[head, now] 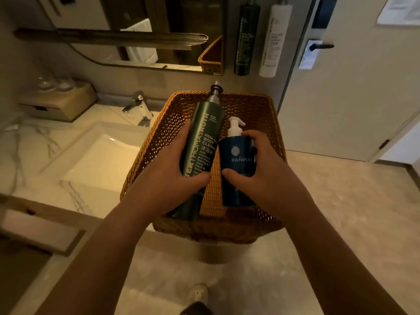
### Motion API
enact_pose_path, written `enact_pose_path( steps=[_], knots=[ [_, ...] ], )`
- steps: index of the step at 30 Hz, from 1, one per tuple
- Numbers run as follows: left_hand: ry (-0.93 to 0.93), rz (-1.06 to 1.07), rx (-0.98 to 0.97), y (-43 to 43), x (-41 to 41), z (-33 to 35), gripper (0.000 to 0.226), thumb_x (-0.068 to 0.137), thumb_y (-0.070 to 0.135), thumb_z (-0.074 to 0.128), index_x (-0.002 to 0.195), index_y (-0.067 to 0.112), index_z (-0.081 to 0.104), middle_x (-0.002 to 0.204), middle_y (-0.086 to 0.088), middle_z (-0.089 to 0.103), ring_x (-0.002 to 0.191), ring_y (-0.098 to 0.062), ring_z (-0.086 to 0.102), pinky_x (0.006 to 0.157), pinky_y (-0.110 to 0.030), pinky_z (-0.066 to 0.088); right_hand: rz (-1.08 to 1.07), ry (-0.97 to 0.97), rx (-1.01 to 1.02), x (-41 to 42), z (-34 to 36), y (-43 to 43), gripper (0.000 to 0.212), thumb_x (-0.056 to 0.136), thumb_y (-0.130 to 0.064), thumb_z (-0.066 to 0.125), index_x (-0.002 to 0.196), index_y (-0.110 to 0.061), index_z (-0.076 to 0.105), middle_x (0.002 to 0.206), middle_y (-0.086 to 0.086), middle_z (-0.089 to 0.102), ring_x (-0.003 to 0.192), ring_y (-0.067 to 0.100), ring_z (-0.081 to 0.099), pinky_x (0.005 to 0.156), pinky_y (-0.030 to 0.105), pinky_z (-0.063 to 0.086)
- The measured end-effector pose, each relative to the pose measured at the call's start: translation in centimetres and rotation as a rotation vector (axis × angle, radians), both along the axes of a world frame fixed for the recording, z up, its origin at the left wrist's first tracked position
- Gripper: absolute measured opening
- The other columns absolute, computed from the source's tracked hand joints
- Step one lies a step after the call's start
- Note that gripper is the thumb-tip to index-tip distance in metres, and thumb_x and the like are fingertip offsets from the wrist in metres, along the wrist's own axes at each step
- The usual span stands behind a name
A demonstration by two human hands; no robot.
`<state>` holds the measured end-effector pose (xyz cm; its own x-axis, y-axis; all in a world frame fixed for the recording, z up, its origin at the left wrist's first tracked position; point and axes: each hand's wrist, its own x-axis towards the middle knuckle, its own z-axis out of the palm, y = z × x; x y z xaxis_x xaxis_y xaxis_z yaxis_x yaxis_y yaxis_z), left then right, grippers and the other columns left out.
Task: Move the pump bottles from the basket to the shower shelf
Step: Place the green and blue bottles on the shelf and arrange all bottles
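A brown wicker basket [256, 114] stands at the right end of the vanity counter. Two pump bottles lie in it. The tall dark green bottle [202, 142] has a grey pump pointing away from me, and my left hand [168, 169] is wrapped around its lower half. To its right lies a shorter blue bottle [237, 155] with a white pump, and my right hand [261, 169] grips its right side, thumb across the front. Both bottles rest inside the basket.
A white sink [97, 160] and chrome tap [137, 105] lie left of the basket in a marble counter. A mirror hangs behind. Two bottles, dark [246, 39] and white [273, 39], hang on the wall. A door with a handle [319, 47] is on the right.
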<state>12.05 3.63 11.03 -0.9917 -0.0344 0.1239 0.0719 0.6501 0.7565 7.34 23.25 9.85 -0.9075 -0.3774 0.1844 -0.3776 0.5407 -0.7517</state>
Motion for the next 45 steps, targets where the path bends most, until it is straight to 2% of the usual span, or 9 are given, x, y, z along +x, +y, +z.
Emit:
enact_pose_path(
  steps=[8, 13, 17, 22, 27, 31, 33, 39, 45],
  knots=[
    [-0.001, 0.113, 0.019, 1.9, 7.5, -0.9, 0.099, 0.062, 0.056, 0.063, 0.133, 0.069, -0.005, 0.103, 0.04, 0.039, 0.087, 0.012, 0.053, 0.062, -0.016, 0.043, 0.098, 0.008, -0.017, 5.6, -0.3, 1.1, 0.07, 0.075, -0.045, 0.068, 0.129, -0.043, 0.024, 0.125, -0.013, 0.046, 0.093, 0.006, 0.055, 0.077, 0.026, 0.052],
    [0.003, 0.218, 0.035, 1.7, 12.2, -2.2, 0.101, 0.069, 0.049, 0.067, 0.138, 0.063, -0.005, 0.128, 0.013, 0.046, 0.097, -0.003, 0.057, 0.069, -0.024, 0.05, 0.213, -0.035, -0.013, 8.3, -1.1, 0.0, 0.072, 0.078, -0.04, 0.069, 0.135, -0.038, 0.025, 0.133, -0.01, 0.046, 0.104, 0.01, 0.056, 0.084, 0.033, 0.053],
    [0.006, 0.334, 0.038, 0.6, 16.3, -2.5, 0.098, 0.07, 0.047, 0.067, 0.132, 0.069, -0.006, 0.11, 0.025, 0.05, 0.09, 0.006, 0.058, 0.059, -0.008, 0.045, 0.32, -0.039, -0.027, 10.2, -1.8, -2.4, 0.074, 0.077, -0.037, 0.071, 0.135, -0.042, 0.024, 0.116, -0.024, 0.043, 0.093, -0.001, 0.05, 0.07, 0.013, 0.04],
    [0.024, 0.498, 0.059, -1.2, 21.7, -2.6, 0.097, 0.07, 0.041, 0.068, 0.136, 0.064, 0.001, 0.108, 0.034, 0.047, 0.092, 0.01, 0.056, 0.059, -0.009, 0.046, 0.472, -0.062, -0.03, 12.5, -2.5, -6.7, 0.078, 0.076, -0.037, 0.072, 0.136, -0.042, 0.022, 0.125, -0.019, 0.044, 0.1, 0.0, 0.048, 0.076, 0.02, 0.043],
    [0.027, 0.652, 0.051, -2.9, 26.8, -2.6, 0.095, 0.069, 0.044, 0.067, 0.13, 0.071, -0.001, 0.107, 0.03, 0.05, 0.09, 0.009, 0.057, 0.056, -0.009, 0.047, 0.631, -0.043, -0.007, 15.4, -2.8, -11.1, 0.076, 0.074, -0.04, 0.071, 0.133, -0.043, 0.024, 0.112, -0.028, 0.037, 0.087, -0.01, 0.048, 0.067, 0.009, 0.035],
    [-0.006, 0.795, 0.039, -4.3, 30.8, -3.3, 0.1, 0.067, 0.047, 0.066, 0.135, 0.067, -0.003, 0.121, 0.012, 0.054, 0.091, 0.0, 0.059, 0.067, -0.024, 0.053, 0.701, -0.042, 0.018, 18.4, -2.9, -14.0, 0.074, 0.072, -0.046, 0.07, 0.129, -0.049, 0.023, 0.114, -0.022, 0.042, 0.089, -0.001, 0.053, 0.073, 0.025, 0.048],
    [-0.003, 0.842, 0.03, -4.8, 32.8, -3.5, 0.1, 0.067, 0.045, 0.067, 0.131, 0.071, -0.005, 0.12, 0.01, 0.054, 0.088, 0.001, 0.059, 0.064, -0.019, 0.051, 0.734, -0.046, 0.023, 20.2, -2.9, -15.1, 0.076, 0.071, -0.047, 0.069, 0.13, -0.051, 0.022, 0.118, -0.02, 0.046, 0.096, 0.006, 0.057, 0.078, 0.036, 0.053],
    [-0.042, 0.965, 0.031, -6.7, 39.8, -4.6, 0.103, 0.069, 0.045, 0.068, 0.137, 0.064, -0.006, 0.126, 0.009, 0.049, 0.091, -0.001, 0.057, 0.065, -0.02, 0.049, 0.823, -0.052, 0.021, 26.4, -3.3, -18.6, 0.074, 0.072, -0.045, 0.071, 0.127, -0.055, 0.022, 0.114, -0.025, 0.044, 0.088, -0.004, 0.054, 0.071, 0.028, 0.05],
    [-0.07, 1.084, 0.085, -8.3, 48.6, -4.5, 0.103, 0.063, 0.052, 0.064, 0.138, 0.063, -0.006, 0.13, 0.011, 0.046, 0.095, -0.004, 0.057, 0.072, -0.031, 0.055, 0.918, -0.047, 0.077, 34.6, -3.7, -22.4, 0.076, 0.072, -0.047, 0.07, 0.13, -0.052, 0.021, 0.125, -0.014, 0.05, 0.096, 0.011, 0.059, 0.073, 0.037, 0.054]
  ],
)
